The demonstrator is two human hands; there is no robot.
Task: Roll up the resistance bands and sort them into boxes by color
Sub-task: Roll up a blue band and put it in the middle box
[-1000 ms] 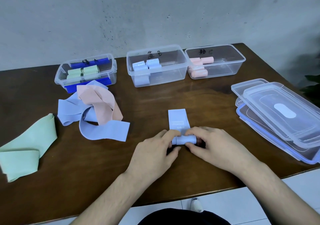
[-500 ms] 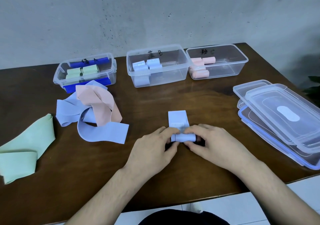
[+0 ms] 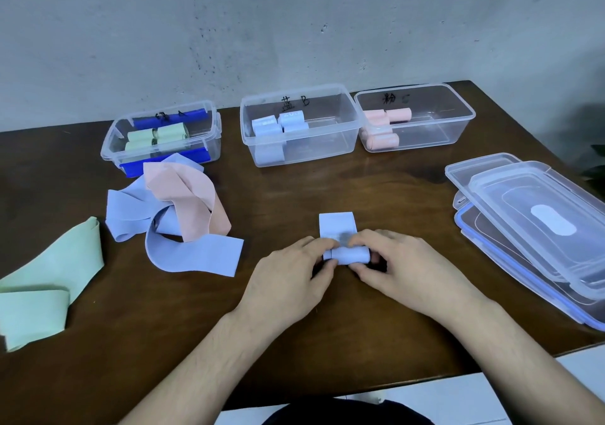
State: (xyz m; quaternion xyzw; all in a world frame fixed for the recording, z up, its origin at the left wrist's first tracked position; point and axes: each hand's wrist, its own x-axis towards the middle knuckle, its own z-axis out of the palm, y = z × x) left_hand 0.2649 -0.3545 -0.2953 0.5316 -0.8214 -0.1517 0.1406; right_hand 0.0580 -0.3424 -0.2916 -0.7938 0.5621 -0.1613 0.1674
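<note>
A light blue resistance band (image 3: 338,224) lies near the middle of the table, mostly rolled, with a short flat tail pointing away from me. My left hand (image 3: 288,280) pinches the roll's left end and my right hand (image 3: 402,270) grips its right end. At the back stand three clear boxes: the left box (image 3: 111,149) holds green rolls, the middle box (image 3: 327,152) holds blue rolls, the right box (image 3: 458,129) holds pink rolls. Unrolled bands lie at the left: a blue band (image 3: 193,254), a pink band (image 3: 193,202) over it, and a green band (image 3: 49,283).
Stacked clear box lids (image 3: 537,228) with blue trim lie at the right, reaching past the table edge. The brown wooden table (image 3: 360,188) ends at a grey wall behind the boxes. The table's front edge runs close under my forearms.
The roll has moved a little farther from me and the flat tail has grown shorter. Both hands stay on the roll's ends.
</note>
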